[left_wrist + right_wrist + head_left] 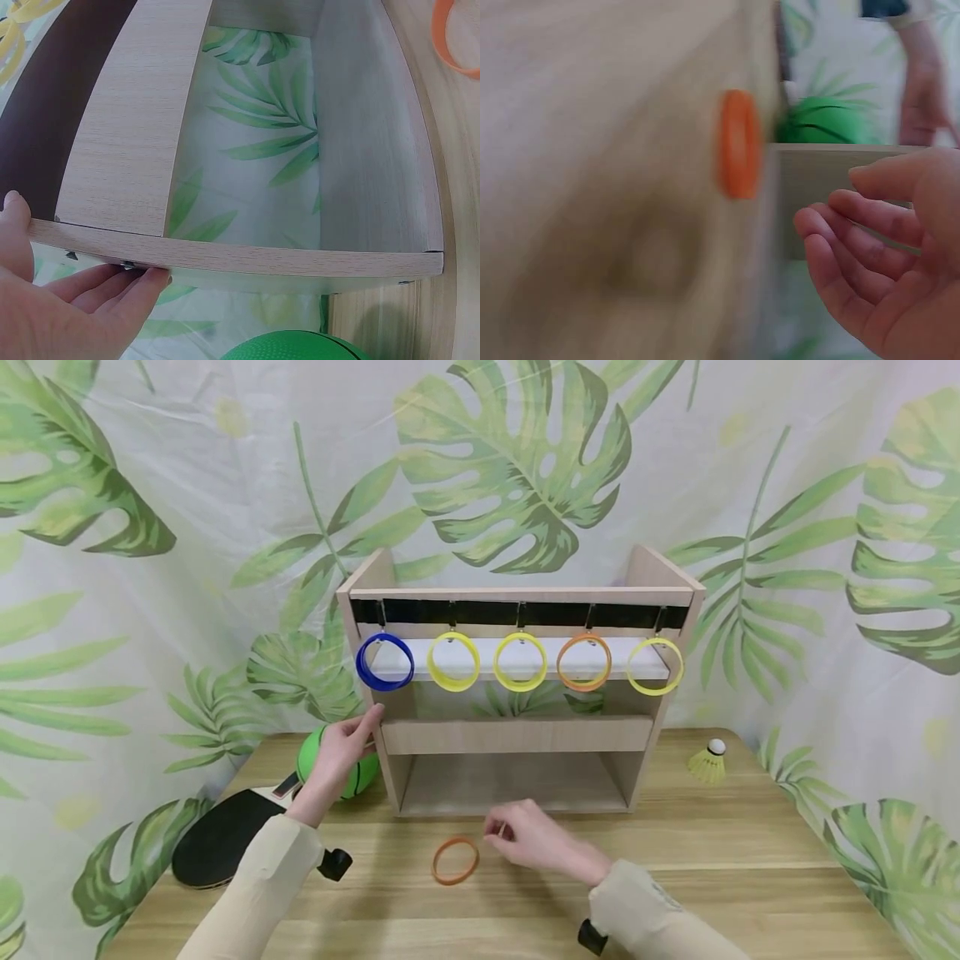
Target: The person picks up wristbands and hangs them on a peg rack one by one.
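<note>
A light wooden shelf unit stands on the table. My left hand grips its left side panel, thumb at the front edge and fingers along the outer face in the left wrist view. My right hand hovers low before the unit with loosely curled fingers and nothing in them. Just left of it is an orange ring, blurred in the right wrist view. From hooks on the unit's black strip hang a blue ring, yellow rings and another orange ring.
A green ball sits beside the unit's left side, behind my left forearm. The black table tennis bat lies at the table's left edge. To the right of the unit is a yellow shuttlecock. A leaf-patterned cloth hangs behind the table.
</note>
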A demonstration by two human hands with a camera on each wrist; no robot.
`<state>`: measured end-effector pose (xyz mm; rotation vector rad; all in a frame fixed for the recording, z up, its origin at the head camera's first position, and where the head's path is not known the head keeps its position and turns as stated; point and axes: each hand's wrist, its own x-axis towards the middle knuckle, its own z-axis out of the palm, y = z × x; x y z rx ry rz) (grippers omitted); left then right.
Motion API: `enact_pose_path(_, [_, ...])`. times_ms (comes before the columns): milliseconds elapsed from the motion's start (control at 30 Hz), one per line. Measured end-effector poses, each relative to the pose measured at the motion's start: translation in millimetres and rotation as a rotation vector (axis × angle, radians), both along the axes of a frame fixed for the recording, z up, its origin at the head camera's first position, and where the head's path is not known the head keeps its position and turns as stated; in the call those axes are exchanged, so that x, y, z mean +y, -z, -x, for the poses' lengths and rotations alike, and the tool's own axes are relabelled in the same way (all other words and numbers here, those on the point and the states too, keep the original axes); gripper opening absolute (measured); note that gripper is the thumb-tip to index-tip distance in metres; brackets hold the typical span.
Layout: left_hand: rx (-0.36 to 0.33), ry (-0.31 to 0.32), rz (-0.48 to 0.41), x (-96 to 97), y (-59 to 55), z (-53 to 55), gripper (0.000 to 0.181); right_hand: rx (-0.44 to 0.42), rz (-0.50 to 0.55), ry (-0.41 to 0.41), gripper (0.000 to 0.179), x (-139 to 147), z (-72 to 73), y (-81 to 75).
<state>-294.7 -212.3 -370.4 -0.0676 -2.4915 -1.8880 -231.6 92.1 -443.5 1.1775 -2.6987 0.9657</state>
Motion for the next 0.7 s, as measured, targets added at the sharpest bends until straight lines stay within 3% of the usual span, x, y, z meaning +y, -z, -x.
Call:
enact_pose_path(133, [0.001, 0.010, -0.011, 0.4, -0.5, 0.9, 0.080, -0.062, -0.021, 0.017, 0.007, -14, 11.3, 25.9])
enact_pose_path(267, [-0.006, 0.008, -0.022, 0.2, -0.6, 1.9, 0.077, -0.070, -0.061, 0.056, 0.007, -22, 20.4, 38.4])
enact_pose_path(467, [-0.011, 0.003, -0.026, 0.1, -1.4, 1.2, 0.076, -0.035, -0.127, 0.095, 0.009, -31, 27.0, 45.8])
enact_pose_path(700, [-0.013, 0.004, -0.024, 1.1, -1.7, 1.0, 0.076, -0.037, -0.152, 0.100, 0.006, -36, 27.1, 43.4])
